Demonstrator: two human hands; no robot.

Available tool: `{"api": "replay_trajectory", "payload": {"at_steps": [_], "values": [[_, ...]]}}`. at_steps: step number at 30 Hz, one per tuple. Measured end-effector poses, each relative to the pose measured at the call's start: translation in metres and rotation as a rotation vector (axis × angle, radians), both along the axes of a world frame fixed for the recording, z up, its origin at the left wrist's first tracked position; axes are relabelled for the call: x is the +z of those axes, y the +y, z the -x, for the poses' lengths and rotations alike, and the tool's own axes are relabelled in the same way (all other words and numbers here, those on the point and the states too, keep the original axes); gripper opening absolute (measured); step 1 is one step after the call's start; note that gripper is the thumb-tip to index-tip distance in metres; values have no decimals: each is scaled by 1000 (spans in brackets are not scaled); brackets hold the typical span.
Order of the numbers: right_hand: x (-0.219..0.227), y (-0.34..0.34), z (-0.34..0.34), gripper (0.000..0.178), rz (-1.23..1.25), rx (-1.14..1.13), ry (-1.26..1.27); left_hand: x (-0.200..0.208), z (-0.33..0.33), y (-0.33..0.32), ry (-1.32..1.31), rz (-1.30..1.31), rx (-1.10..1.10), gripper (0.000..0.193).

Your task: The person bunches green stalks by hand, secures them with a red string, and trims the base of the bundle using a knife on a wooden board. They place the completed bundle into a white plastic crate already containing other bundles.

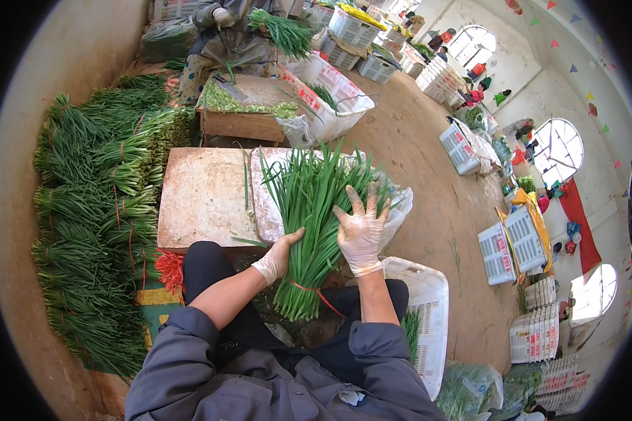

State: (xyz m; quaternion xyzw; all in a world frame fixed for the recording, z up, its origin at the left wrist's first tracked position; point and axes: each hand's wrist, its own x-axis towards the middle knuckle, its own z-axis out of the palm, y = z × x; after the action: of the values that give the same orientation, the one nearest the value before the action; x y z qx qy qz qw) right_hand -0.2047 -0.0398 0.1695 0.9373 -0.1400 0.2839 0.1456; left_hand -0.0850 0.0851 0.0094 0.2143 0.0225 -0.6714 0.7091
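A big bunch of green garlic chives [312, 210] stands slanted over my lap, its cut stem ends toward me. A thin red tie [305, 287] circles the stems near those ends, with one tail hanging loose to the right. My left hand [279, 256], in a thin whitish glove, grips the bunch from its left side; its fingers are partly hidden behind the leaves. On the right side of the leaves my gloved right hand [361, 231] lies with fingers spread. Beyond my knees the leaf tips reach over a pale worn board [263, 210].
Many tied chive bunches [95, 231] are piled along the left wall. Red ties [169, 270] hang by my left knee. A white crate [428, 309] stands at my right. Across from me a person [235, 35] holds chives behind a low wooden table [239, 126]; more crates line the floor.
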Motion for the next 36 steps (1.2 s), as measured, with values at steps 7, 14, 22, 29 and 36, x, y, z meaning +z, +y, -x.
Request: {"api": "replay_trajectory", "payload": {"at_steps": [7,14,22,29,36], "values": [[7,-7,6,15,-88,85,10,2,-2,4,8,10,7,51],[7,-7,-3,31,-294,-79,-6,1,-3,3,-14,-1,9,50],[22,2,-19,38,-496,-190,-12,-5,-2,1,-32,3,-7,51],[23,-1,-25,71,-489,-150,-72,-8,-1,-1,17,28,-15,53],[34,-13,-25,66,-593,-95,31,-1,-2,3,6,64,-17,55]]}}
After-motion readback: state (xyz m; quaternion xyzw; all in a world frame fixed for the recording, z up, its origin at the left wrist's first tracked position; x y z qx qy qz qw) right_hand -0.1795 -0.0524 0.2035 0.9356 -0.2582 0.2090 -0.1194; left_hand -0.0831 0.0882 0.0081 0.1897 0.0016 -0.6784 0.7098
